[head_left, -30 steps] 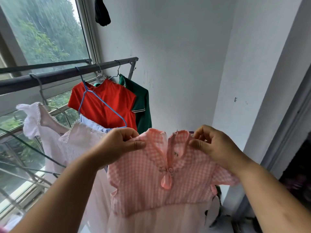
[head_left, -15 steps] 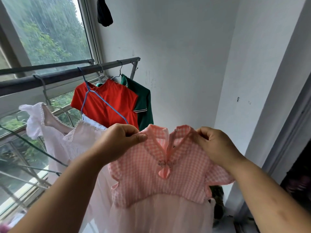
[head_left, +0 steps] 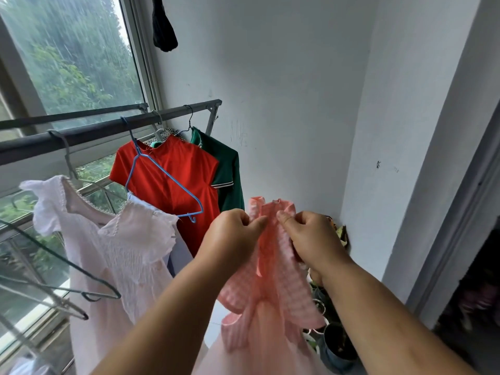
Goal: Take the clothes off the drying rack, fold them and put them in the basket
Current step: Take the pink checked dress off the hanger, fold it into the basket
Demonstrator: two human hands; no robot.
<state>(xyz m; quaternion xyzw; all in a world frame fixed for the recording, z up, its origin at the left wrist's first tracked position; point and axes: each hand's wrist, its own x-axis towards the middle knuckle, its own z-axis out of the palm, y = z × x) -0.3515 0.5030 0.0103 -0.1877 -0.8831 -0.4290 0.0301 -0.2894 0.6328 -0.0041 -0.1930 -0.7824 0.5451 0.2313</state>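
Both hands up in front of the chest, close together, near centre of view.
Left hand [head_left: 232,234]: fingers curled, thumb and fingers pinching the top of the pink dress [head_left: 273,282] on its left side.
Right hand [head_left: 311,239]: same kind of grip, fingers curled, pinching the dress top on the right side, just beside the left hand. The two thumbs are nearly touching.
The dress is off the rack and held in the air. Its checked bodice is bunched lengthwise between the two grips, with the collar poking up above the fingers. The pale skirt hangs straight down between the forearms.
The rack bar [head_left: 81,136] runs along the window [head_left: 67,55] on the left, further away than the hands.
On the bar, near to far:
- white dress [head_left: 121,239] on a grey hanger
- blue hanger [head_left: 162,174], lying across the red shirt
- red shirt [head_left: 176,185]
- green top [head_left: 227,169], nearest the far wall [head_left: 284,77]

Bare wire hangers [head_left: 89,282] at lower left, in front of the window rail.
A black cloth [head_left: 163,25] hangs high at the window corner.
A dark pot [head_left: 338,345] sits on the floor at lower right, below the right forearm.
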